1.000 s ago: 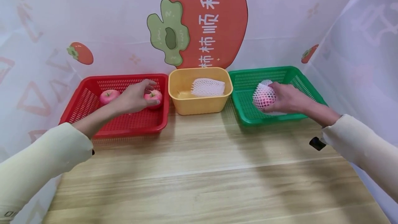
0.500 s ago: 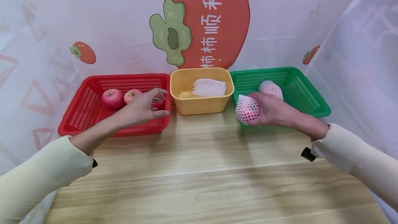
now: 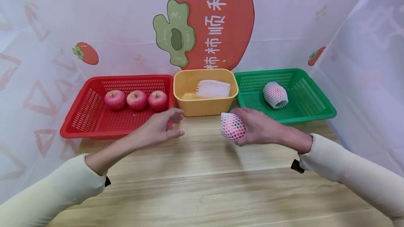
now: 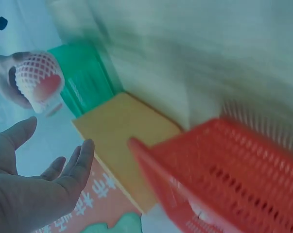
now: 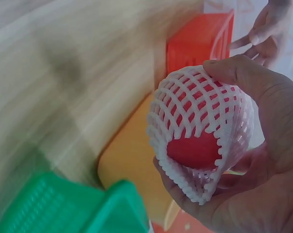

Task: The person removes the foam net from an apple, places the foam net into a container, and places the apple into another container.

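An apple in a white foam net sleeve (image 3: 233, 126) is gripped by my right hand (image 3: 260, 127) above the table, in front of the yellow bin. In the right wrist view the thumb and fingers curl round the netted apple (image 5: 197, 121), whose red skin shows through the sleeve's opening. My left hand (image 3: 159, 127), fingers loosely bent and holding nothing, hovers at the front right corner of the red basket (image 3: 116, 127). Three bare apples (image 3: 137, 100) sit in a row in that basket. Another netted apple (image 3: 275, 95) lies in the green basket (image 3: 315, 97).
Between the two baskets stands the yellow bin (image 3: 206, 107), with white foam netting (image 3: 213, 89) inside. All three containers line the back of the wooden table (image 3: 202, 185), against a printed backdrop cloth (image 3: 126, 20).
My right hand has lifted one netted apple out of the green basket and carried it left and nearer. My left hand has drawn back from over the red basket, rightward and toward me.
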Action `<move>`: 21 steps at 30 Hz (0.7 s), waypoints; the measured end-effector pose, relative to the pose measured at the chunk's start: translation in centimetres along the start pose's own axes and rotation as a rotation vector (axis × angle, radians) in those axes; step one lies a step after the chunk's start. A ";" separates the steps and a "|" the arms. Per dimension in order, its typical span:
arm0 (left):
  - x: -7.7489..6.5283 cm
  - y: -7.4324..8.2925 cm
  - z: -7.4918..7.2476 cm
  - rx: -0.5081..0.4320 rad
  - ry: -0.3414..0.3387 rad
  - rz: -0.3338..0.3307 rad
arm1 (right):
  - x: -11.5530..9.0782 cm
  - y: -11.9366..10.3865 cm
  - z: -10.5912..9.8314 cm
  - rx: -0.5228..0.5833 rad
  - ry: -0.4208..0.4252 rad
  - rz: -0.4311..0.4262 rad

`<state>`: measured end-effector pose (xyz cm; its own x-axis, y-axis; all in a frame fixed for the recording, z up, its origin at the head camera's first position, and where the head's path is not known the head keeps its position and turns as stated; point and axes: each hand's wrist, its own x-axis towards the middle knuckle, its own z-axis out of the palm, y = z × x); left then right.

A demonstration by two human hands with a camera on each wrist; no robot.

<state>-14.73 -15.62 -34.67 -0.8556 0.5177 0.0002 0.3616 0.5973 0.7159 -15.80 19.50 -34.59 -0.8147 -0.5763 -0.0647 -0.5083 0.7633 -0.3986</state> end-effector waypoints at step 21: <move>-1.4 -2.8 7.2 -0.184 -0.012 -0.013 | 0.4 -1.8 6.0 0.035 -0.110 -0.042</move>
<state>-11.86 -13.61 -41.66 -0.8548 0.5187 -0.0172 0.2757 0.4820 0.8317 -13.54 16.09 -39.42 -0.7564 -0.6376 -0.1460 -0.5300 0.7283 -0.4345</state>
